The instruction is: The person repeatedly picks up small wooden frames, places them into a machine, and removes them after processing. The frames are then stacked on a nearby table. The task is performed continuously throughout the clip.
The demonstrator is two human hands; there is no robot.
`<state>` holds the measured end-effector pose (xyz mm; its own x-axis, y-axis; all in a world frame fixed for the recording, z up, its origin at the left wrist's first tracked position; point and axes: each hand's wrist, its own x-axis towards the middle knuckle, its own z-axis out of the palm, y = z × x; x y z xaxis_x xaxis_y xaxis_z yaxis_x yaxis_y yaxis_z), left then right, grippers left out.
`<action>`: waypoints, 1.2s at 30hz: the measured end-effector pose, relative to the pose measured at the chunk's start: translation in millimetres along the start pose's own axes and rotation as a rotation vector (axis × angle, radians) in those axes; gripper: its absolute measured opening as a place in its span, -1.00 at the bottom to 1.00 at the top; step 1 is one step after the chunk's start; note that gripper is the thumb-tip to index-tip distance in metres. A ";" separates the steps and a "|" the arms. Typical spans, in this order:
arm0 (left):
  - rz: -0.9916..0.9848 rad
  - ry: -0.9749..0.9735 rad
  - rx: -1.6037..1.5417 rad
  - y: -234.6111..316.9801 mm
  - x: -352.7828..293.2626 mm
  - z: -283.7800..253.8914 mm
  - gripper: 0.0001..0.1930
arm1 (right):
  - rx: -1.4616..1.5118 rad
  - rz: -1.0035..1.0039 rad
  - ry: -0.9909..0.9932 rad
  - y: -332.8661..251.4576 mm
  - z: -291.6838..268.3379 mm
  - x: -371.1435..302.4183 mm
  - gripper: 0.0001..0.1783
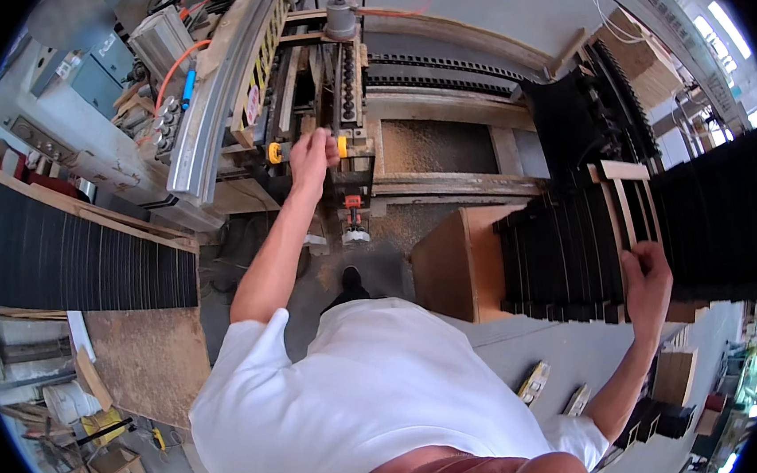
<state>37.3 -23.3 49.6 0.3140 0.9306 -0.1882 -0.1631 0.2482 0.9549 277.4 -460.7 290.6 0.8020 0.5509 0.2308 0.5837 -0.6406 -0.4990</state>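
Pale wooden frame (pixel 623 206) — slatted, between dark stacks (pixel 566 253), tilt unclear | yellow fittings (pixel 342 147) — paired, level, well left

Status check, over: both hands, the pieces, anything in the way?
Left hand at machine, between yellow knobs. Right hand on pale wooden frame, beside dark stacked pieces. Sawdust inside machine; no obstruction visible at either hand.

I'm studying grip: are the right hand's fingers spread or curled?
Curled: the right hand shows bent fingers at the pale wooden frame.

Matt white cloth T-shirt (pixel 381 379), smooth silvery metal rail (pixel 199 153), rough chipboard tabletop (pixel 152 356), bare wooden slatted frame (pixel 622 204), matt black panels (pixel 82 251)
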 end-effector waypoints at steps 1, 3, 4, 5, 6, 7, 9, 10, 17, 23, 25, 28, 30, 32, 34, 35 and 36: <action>0.020 0.010 -0.031 0.8 26.0 -2.6 -0.74 | -0.027 -0.019 0.038 -3.7 0.2 1.6 -0.82; 0.016 0.041 -0.104 4.3 75.7 -3.1 -0.74 | 0.038 -0.034 0.084 -6.1 -1.9 6.0 -0.82; -0.010 0.057 -0.148 8.1 99.9 0.3 -0.75 | 0.067 -0.037 0.111 -9.2 -3.8 8.0 -0.81; -0.013 0.060 -0.187 12.4 124.2 2.4 -0.75 | 0.054 -0.021 0.146 -19.6 -8.9 8.4 -0.80; -0.021 0.065 -0.203 15.9 151.7 5.4 -0.76 | 0.040 -0.004 0.182 -31.1 -13.1 7.9 -0.79; -0.084 0.092 -0.240 13.2 183.5 7.0 -0.74 | 0.000 -0.020 0.232 -38.7 -13.3 8.2 -0.78; -0.160 0.141 -0.240 4.6 239.5 15.9 -0.67 | -0.018 -0.017 0.265 -74.1 -7.2 8.2 -0.79; -0.168 0.168 -0.198 0.9 261.9 18.8 -0.61 | -0.030 -0.009 0.263 -91.0 -2.6 9.7 -0.79; -0.213 0.271 -0.345 -3.0 374.6 24.8 -0.28 | 0.054 -0.168 0.041 -195.9 70.5 22.0 -0.69; -0.219 0.289 -0.593 -6.0 415.7 36.7 -0.28 | 0.236 -0.439 -0.130 -232.3 158.4 53.4 -0.66; -0.204 0.295 -0.616 -10.2 431.5 22.4 -0.32 | 0.284 -0.414 -0.206 -238.6 181.1 66.1 -0.68; -0.190 0.320 -0.634 -15.7 440.4 17.1 -0.36 | 0.253 -0.381 -0.295 -242.9 208.9 90.1 -0.71; -0.211 0.318 -0.643 -13.7 427.1 18.6 -0.42 | 0.301 -0.426 -0.253 -238.2 235.4 110.2 -0.72; -0.118 0.278 -0.661 -22.4 400.5 25.7 -0.46 | 0.229 -0.486 -0.275 -238.2 257.2 132.2 -0.73; -0.145 0.271 -0.649 -13.0 339.7 36.2 -0.49 | 0.226 -0.603 -0.250 -228.9 296.3 158.2 -0.74; -0.138 0.286 -0.648 -18.5 325.8 19.4 -0.49 | 0.232 -0.664 -0.275 -236.3 313.0 168.7 -0.73; -0.164 0.311 -0.668 -28.9 310.2 10.7 -0.48 | 0.246 -0.758 -0.278 -241.4 331.3 179.5 -0.73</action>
<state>149.3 255.3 -34.0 0.1211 0.8761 -0.4668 -0.7001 0.4088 0.5855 238.4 -29.9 175.7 0.1256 0.9170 0.3787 0.8810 0.0724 -0.4676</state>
